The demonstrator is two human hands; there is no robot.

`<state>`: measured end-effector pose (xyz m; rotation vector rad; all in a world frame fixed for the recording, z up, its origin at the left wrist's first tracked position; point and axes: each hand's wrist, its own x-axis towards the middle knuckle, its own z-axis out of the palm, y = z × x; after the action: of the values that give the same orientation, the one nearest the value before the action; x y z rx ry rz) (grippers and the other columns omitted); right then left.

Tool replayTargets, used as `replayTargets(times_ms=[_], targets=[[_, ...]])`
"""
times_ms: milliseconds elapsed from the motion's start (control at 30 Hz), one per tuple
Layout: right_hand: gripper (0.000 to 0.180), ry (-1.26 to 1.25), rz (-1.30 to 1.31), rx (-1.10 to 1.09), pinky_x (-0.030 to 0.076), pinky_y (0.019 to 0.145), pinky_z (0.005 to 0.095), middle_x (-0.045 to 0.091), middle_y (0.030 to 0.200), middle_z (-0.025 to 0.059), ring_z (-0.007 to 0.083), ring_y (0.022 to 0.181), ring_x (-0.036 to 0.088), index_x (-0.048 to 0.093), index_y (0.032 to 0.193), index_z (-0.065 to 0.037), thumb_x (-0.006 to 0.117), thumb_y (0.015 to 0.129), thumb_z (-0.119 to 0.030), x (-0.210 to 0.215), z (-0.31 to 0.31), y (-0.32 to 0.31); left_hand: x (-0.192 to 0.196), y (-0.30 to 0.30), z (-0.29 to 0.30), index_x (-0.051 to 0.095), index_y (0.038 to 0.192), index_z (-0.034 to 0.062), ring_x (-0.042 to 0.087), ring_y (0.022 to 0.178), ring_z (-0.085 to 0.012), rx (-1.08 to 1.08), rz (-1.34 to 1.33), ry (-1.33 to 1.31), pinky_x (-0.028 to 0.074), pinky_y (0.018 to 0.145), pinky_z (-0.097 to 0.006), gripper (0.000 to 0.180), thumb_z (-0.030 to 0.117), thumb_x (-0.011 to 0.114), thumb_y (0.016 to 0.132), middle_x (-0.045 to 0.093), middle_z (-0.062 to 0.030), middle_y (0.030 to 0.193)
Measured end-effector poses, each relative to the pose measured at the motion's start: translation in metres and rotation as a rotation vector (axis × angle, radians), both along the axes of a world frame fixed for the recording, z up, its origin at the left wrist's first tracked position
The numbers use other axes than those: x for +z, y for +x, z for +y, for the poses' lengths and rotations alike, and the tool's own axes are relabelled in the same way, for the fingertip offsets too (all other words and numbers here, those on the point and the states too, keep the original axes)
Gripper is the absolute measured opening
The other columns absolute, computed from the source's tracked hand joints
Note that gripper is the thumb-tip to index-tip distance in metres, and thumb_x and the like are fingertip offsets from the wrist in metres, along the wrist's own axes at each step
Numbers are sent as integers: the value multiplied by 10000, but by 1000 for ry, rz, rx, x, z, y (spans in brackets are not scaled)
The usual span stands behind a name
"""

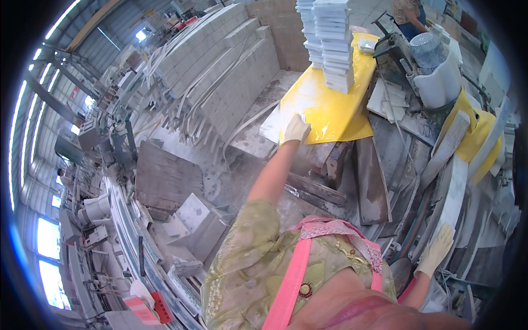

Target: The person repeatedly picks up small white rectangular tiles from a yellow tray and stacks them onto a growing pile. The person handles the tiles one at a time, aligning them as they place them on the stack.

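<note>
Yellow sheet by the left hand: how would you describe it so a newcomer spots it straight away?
Start from the tall stacks of white slabs at the top, right of centre. They stand on the yellow sheet, whose near left edge lies by the left hand. Unlike the other yellow sheet, draped at far right, this one carries stacks.

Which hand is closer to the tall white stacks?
Left. The left hand is at the edge of the yellow sheet under the stacks; the right hand is farther back, off to the right.

Bright daylight from left windows (pixel 48 239); glare on yellow sheet (pixel 336 113); edges bent, corners black.
</note>
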<state>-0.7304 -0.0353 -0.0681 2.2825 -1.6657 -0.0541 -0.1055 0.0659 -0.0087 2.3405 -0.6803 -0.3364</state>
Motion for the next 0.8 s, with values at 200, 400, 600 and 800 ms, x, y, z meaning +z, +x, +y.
replayTargets(times_ms=[200, 400, 600, 800], targets=[[826, -42, -22, 83, 275, 1219, 475, 329, 1621, 181, 339, 1520, 281, 303, 1579, -41, 597, 809, 13, -23, -12, -20, 3, 1, 3, 556, 1228, -56, 594, 1190, -445, -100, -35, 81, 472, 986, -476, 497, 278, 614, 866, 624, -319, 1233], [431, 241, -201, -100, 499, 976, 504, 642, 1262, 287, 446, 1125, 640, 601, 1307, 8, 639, 947, -226, 24, -61, -46, 19, 14, 17, 513, 1249, -53, 622, 1136, -445, -235, 92, 125, 510, 922, -486, 517, 317, 586, 894, 622, -320, 1230], [452, 349, -1096, 14, 523, 771, 334, 702, 1031, 100, 164, 913, 646, 672, 1173, 28, 647, 994, -387, 69, -64, 95, 11, 26, 32, 651, 951, -5, 655, 966, -408, -494, -314, 116, 550, 796, -469, 230, 206, 591, 878, 640, -240, 949], [375, 747, -1789, 315, 496, 784, 306, 701, 1011, 52, 131, 875, 628, 694, 1136, 34, 615, 1013, -312, 67, -6, 382, -8, 67, 24, 607, 1050, -73, 644, 1040, -451, -773, -605, 199, 519, 881, -483, 432, 328, 590, 892, 657, -326, 1065]])
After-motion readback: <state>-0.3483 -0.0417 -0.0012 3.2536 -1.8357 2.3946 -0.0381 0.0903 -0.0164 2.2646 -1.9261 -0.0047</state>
